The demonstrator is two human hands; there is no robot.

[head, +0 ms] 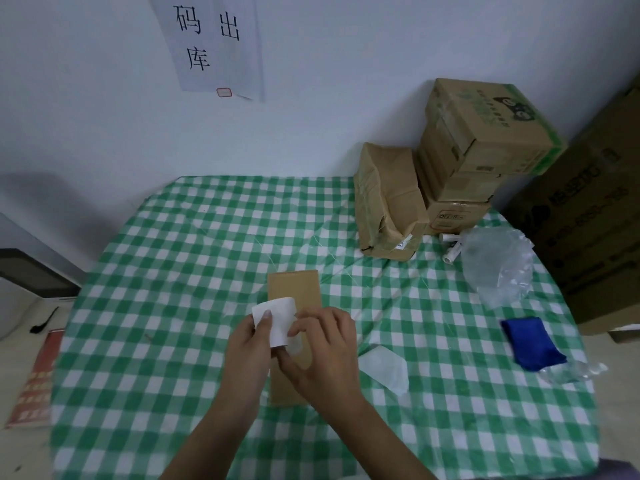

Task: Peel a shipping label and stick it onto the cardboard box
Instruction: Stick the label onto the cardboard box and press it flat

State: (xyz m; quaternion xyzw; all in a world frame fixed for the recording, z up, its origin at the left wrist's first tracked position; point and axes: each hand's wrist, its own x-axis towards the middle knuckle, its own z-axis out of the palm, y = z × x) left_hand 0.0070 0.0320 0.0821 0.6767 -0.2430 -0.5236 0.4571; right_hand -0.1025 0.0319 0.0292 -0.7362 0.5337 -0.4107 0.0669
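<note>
On the green-checked tabletop (166, 306), one flat cardboard box (294, 287) lies beneath your two hands. The fingers of your left hand (247, 344) and right hand (322, 351) both pinch the one white shipping label (277, 318), held just above the box. Four cartons (485, 133) sit far right, their contents hidden.

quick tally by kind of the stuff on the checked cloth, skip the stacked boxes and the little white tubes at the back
cardboard boxes: 2, the flat box and the crumpled box
white sheets: 2, the label and the loose sheet
blue cloth: 1
clear plastic: 2, the big bag and the small piece
total: 7
</note>
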